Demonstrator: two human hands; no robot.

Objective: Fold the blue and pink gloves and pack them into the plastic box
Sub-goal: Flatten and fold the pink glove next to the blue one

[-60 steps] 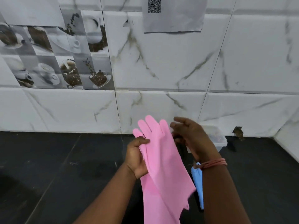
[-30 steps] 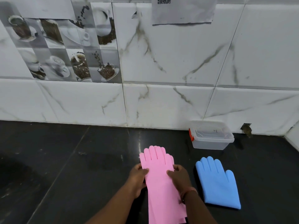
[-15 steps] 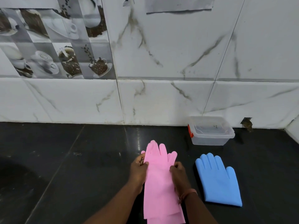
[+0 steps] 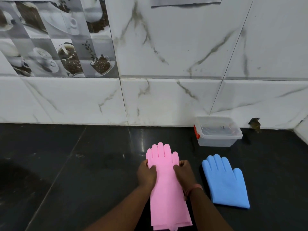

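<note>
The pink gloves [image 4: 166,185] lie stacked flat on the black counter [image 4: 75,172], fingers pointing at the wall. My left hand [image 4: 146,175] pinches their left edge just below the fingers. At the right edge, my right hand [image 4: 184,173] pinches them the same way; it wears a red thread at the wrist. The blue gloves [image 4: 225,180] lie flat to the right of the pink ones, untouched. A clear plastic box [image 4: 216,132] with a red clasp stands against the wall behind the blue gloves.
A white marble-tiled wall [image 4: 166,97] rises at the back of the counter, with coffee-cup picture tiles [image 4: 55,39] at upper left. A small hole [image 4: 254,124] in the wall sits right of the box. A side wall closes the far right corner.
Two seconds ago both hands held the pink gloves up in the air. They have laid them on the counter, and the hands now grip both edges below the fingers.
</note>
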